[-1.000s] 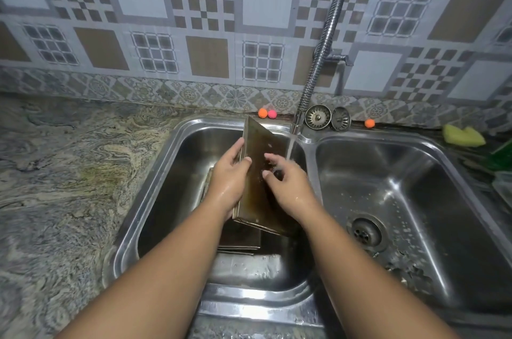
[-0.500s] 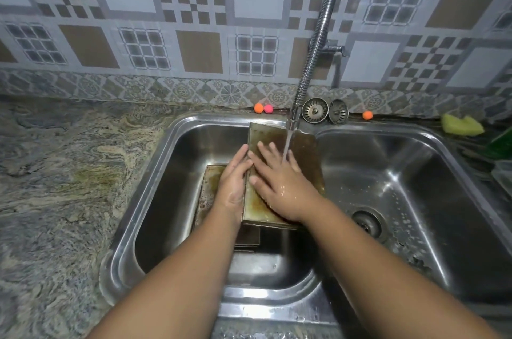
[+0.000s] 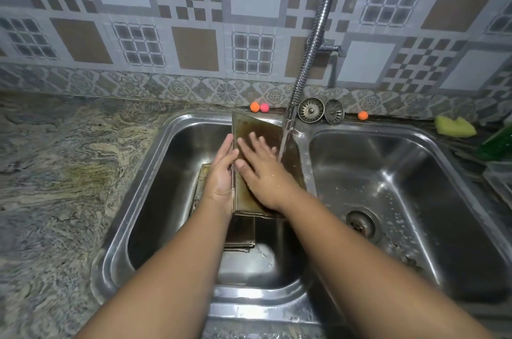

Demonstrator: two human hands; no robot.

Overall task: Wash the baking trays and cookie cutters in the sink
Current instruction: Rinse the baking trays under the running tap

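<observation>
Rinsing brown-stained rectangular metal baking tray (image 3: 267, 130); we pinch its edge w/ left hand (image 3: 220, 176), right hand (image 3: 264, 175) fingers (image 3: 254, 142) spread flat; stacked trays (image 3: 241, 230) beneath undone, cutters unseen.

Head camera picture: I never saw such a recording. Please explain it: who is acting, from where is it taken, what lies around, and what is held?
There is no machine here. A person wears one camera on the head, so you look down along their own arms. The left hand holds a stained tray by its left edge, tilted up over the left basin of the sink. The right hand lies flat on the tray with its fingers spread, while water runs from the tap onto it. A second tray lies in the basin below. On the ledge behind are two strainers and three small balls. A yellow sponge lies at the right.
</observation>
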